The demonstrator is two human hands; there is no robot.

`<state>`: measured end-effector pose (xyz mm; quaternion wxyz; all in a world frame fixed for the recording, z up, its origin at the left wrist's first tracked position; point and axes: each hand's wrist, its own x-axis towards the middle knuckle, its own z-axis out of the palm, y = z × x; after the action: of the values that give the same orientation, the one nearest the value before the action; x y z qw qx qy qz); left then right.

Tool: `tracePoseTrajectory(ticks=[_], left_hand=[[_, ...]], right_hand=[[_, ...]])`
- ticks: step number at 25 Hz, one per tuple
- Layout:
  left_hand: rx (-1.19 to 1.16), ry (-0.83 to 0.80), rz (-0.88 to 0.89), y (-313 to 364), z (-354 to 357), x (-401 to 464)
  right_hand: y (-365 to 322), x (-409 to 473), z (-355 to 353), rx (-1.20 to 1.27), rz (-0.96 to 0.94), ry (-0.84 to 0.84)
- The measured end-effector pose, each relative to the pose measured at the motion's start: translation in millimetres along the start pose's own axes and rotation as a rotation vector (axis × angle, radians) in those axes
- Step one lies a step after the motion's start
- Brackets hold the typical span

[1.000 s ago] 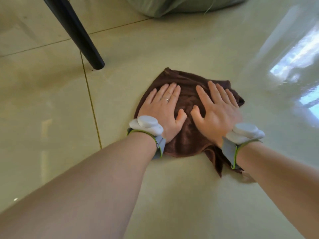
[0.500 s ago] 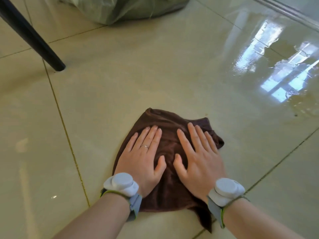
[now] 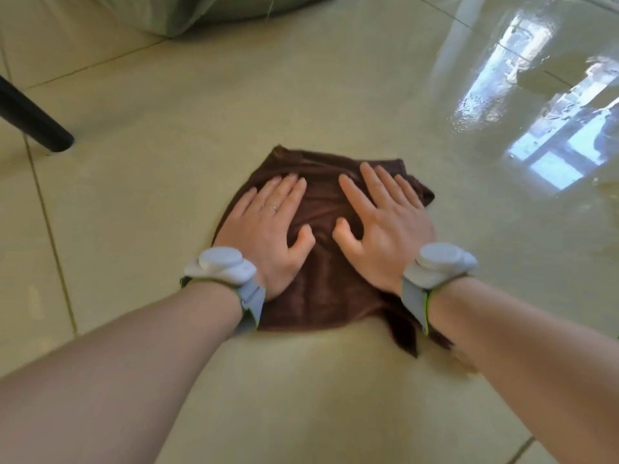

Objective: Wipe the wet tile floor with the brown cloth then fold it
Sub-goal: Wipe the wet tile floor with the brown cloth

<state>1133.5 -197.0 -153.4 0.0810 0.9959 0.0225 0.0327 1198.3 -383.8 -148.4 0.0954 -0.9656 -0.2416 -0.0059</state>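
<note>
The brown cloth lies spread and rumpled on the glossy beige tile floor. My left hand rests flat on its left half, fingers spread and pointing away from me. On the right half my right hand lies flat the same way. Neither hand grips the fabric; both palms press down on it. A loose corner of the cloth trails out under my right wrist. Each wrist carries a grey band.
A shiny wet patch with window reflections covers the floor at the far right. A black furniture leg stands at the left. A green sack lies at the far top. Grout lines run along the left.
With both palms on it, the cloth slid toward me, then away again and slightly to the right. The hands kept their flat pose throughout.
</note>
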Motion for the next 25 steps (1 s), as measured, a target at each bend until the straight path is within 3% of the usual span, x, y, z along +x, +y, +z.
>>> tracePoseTrajectory(ticks=[5,10,14,25], left_hand=[[-0.008,0.009,-0.094,-23.6,4.4,68.5],[-0.010,0.012,-0.129,-25.0,2.6,71.1],[-0.008,0.001,-0.134,-28.0,-0.5,37.6],[-0.001,-0.062,-0.179,-33.7,-22.9,-147.5]], right_hand=[[0.6,86.6,8.6,-0.026,0.010,-0.042],[0.7,101.2,5.9,-0.046,-0.031,-0.068],[-10.7,80.1,6.7,-0.054,-0.089,-0.082],[-89.5,-85.7,3.3,0.032,-0.221,-0.098]])
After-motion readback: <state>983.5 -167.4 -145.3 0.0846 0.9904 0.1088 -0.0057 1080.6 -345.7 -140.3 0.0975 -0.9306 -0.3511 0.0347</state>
